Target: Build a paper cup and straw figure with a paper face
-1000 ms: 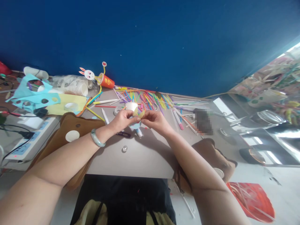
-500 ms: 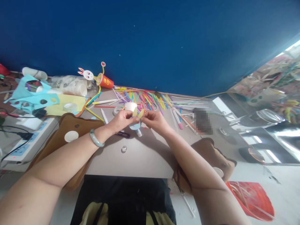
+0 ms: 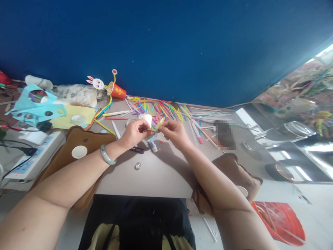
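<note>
My left hand (image 3: 135, 133) pinches a light-blue paper disc (image 3: 152, 138) over the table, tilted so that I see it nearly edge-on. My right hand (image 3: 174, 134) meets it from the other side, thumb and forefinger closed on a pale yellow paper ear (image 3: 160, 123) at the disc's upper edge. Whether the ear is fixed to the disc is hidden by the fingers. Just behind the left fingers stands a white paper cup (image 3: 145, 119). Below the hands lie a white glue tube (image 3: 153, 147), a dark-handled tool (image 3: 137, 150) and a small clear cap (image 3: 137, 166).
Colourful straws and pens (image 3: 166, 110) spread along the blue wall (image 3: 166, 52). An orange cup with a rabbit figure (image 3: 118, 91) leans at the back left, near stacked paper cups (image 3: 85, 99). Brown felt pieces (image 3: 70, 142) and a power strip (image 3: 32, 156) lie left, an orange bin (image 3: 281, 222) lower right.
The blue disc has tipped from facing me to nearly edge-on. Two yellow ears stood up before; now one shows, leaning right by my right fingers. The hands have barely shifted.
</note>
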Demonstrator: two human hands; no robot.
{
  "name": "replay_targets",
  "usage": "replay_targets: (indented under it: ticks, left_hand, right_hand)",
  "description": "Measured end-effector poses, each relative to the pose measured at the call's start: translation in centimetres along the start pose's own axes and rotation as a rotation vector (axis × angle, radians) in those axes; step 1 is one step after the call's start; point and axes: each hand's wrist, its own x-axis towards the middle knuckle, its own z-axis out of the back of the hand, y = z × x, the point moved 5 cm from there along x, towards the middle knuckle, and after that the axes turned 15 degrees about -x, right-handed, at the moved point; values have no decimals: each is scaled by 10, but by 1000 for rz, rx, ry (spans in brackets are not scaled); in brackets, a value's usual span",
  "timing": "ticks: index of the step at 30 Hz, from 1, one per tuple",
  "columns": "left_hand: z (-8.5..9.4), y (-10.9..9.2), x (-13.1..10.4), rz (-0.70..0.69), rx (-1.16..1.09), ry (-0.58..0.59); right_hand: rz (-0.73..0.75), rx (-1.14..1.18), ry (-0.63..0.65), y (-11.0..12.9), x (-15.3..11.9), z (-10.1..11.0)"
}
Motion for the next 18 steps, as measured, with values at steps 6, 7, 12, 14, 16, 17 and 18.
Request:
replay_targets:
  ticks: [6, 7, 12, 14, 16, 17, 18]
  left_hand:
    - [-3, -30, -18, -507, 383, 133]
    - [-4, -32, -21, -585, 437, 163]
    - [-10, -39, -32, -962, 680, 203]
    - [-11, -42, -34, -1072, 691, 176]
    - [-11, -45, -35, -1117, 691, 147]
    - [-11, -46, -35, -1124, 693, 134]
    - [-11, -46, -35, -1129, 696, 124]
  right_hand:
    - [133, 8, -100, 7, -3, 8]
    - [165, -5, -104, 9, -5, 8]
    - [353, -114, -126, 18, -12, 10]
    - [473, -177, -136, 22, -15, 10]
    - [572, -237, -129, 26, -17, 10]
    - [609, -261, -121, 27, -18, 9]
    - [637, -283, -110, 28, -19, 9]
